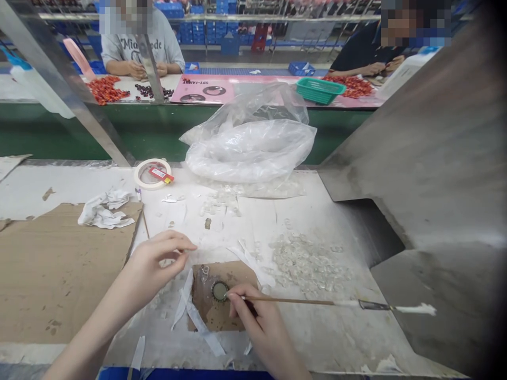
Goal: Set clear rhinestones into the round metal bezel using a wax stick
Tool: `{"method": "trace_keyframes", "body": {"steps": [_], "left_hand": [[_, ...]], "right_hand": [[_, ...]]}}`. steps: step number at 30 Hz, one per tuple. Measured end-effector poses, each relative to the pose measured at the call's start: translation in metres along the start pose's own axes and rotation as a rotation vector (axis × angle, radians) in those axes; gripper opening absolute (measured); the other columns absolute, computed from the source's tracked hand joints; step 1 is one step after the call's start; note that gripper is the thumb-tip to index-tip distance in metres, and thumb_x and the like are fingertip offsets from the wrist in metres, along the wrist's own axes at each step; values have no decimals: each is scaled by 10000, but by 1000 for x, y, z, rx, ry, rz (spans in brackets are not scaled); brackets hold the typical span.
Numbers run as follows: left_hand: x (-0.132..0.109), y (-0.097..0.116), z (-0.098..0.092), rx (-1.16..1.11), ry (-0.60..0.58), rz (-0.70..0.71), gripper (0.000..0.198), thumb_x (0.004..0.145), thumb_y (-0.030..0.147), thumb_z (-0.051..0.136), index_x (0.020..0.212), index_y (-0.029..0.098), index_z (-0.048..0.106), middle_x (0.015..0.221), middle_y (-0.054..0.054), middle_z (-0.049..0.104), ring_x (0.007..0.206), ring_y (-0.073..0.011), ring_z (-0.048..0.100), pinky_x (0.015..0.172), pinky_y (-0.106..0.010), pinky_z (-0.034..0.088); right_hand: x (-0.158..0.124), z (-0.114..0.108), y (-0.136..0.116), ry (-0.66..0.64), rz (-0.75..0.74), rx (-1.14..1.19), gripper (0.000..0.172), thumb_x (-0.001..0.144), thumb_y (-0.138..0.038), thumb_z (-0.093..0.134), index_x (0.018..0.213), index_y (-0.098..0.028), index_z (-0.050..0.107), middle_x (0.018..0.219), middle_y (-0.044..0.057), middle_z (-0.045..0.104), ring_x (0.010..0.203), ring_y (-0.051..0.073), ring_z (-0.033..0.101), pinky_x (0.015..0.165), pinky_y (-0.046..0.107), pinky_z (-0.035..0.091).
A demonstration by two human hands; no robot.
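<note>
While the small round disc with the dark notched rim (220, 291) sits flat on a piece of brown cardboard (243, 272), the right hand (257, 314) is right up at its edge, thumb and forefinger pinched on a long thin stick (293, 301). Can't tell if those fingertips actually touch the disc. The stick runs off to the right, ending in a dark section and a white tip in front of the big metal panel (443, 174), which boxes in that side.

Left hand (152, 264) hovers up and left of the cardboard, fingers loosely curled with a gap to the thumb, nothing visible in them. Tape strips (204, 330) lie over the cardboard's left edge, and a heap of clear bits (311, 261) is spread to the right.

Further back there's a tape roll (139, 171) with a red packet (159, 174) on it, crumpled tissue (101, 214) on a larger cardboard sheet (59, 264), and a bulky plastic bag (253, 150) blocking part of the opposite bench. A metal post (79, 79) cuts across the left, and two people are seated beyond, near a green basket (320, 91) and red piles (106, 91)
</note>
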State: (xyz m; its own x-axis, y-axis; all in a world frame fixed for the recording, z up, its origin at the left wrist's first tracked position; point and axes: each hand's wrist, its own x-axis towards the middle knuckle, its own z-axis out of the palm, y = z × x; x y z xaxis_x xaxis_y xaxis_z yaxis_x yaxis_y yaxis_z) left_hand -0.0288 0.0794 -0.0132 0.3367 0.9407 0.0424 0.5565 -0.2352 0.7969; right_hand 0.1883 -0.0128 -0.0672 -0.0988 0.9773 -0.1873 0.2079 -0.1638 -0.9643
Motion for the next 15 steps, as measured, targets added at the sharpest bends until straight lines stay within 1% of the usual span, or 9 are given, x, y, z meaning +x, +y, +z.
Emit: {"method": "trace_keyframes", "body": {"steps": [3,4,6,8,9,11,12,14,15], "left_hand": [[-29,12,4,-156,87,-39,253,880,177,581,840,286,805,1042,-33,754,845,-159,750,642,-187,609],[-37,15,7,-247,121,-86,267,866,155,604,832,310,819,1057,-17,756,835,-143,748,646,-167,606],[-48,20,17,-466,180,-204,278,821,117,669,819,333,845,1027,-6,768,855,-147,747,673,-156,612],[-54,22,28,-640,193,-295,231,754,99,746,756,300,859,910,-22,781,838,-179,752,643,-163,621],[-56,22,32,-682,189,-315,201,733,96,771,720,278,856,855,-26,782,792,-182,751,606,-164,619],[-58,23,40,-733,206,-333,173,713,91,801,669,254,842,773,-15,775,675,-155,729,543,-154,601],[-60,23,43,-765,231,-340,170,709,91,814,663,253,837,757,-4,773,654,-142,718,537,-146,593],[-63,24,49,-836,296,-341,185,704,92,846,685,276,836,761,18,784,695,-130,722,572,-125,587],[-64,25,51,-871,321,-334,200,696,95,867,697,293,836,765,29,793,728,-128,730,593,-116,585]], "right_hand": [[0,0,-1,-15,-7,-42,308,1014,-358,488,750,-224,574,668,-8,517,600,182,480,570,299,346],[0,0,-2,-16,-3,-49,295,1008,-358,505,756,-227,584,662,-10,513,597,184,469,567,300,334],[0,0,-5,-12,2,-42,291,1001,-369,532,753,-230,596,656,-14,511,596,182,460,569,303,327],[0,0,-7,12,8,-3,328,1005,-396,538,729,-228,590,659,-16,517,602,177,463,576,306,336],[-1,0,-8,33,12,25,352,1008,-415,539,715,-224,586,660,-16,518,609,174,466,580,306,343],[-3,1,-10,78,24,99,372,1003,-457,552,724,-217,600,652,-18,529,603,166,463,573,299,354],[-4,1,-12,98,33,139,368,1000,-479,556,754,-213,620,647,-19,543,589,159,457,561,292,358],[-7,3,-17,126,49,219,366,997,-524,554,837,-212,660,636,-22,577,554,144,452,534,271,368],[-9,5,-20,140,56,295,358,992,-536,563,874,-218,679,634,-24,595,542,136,455,527,260,373]]}}
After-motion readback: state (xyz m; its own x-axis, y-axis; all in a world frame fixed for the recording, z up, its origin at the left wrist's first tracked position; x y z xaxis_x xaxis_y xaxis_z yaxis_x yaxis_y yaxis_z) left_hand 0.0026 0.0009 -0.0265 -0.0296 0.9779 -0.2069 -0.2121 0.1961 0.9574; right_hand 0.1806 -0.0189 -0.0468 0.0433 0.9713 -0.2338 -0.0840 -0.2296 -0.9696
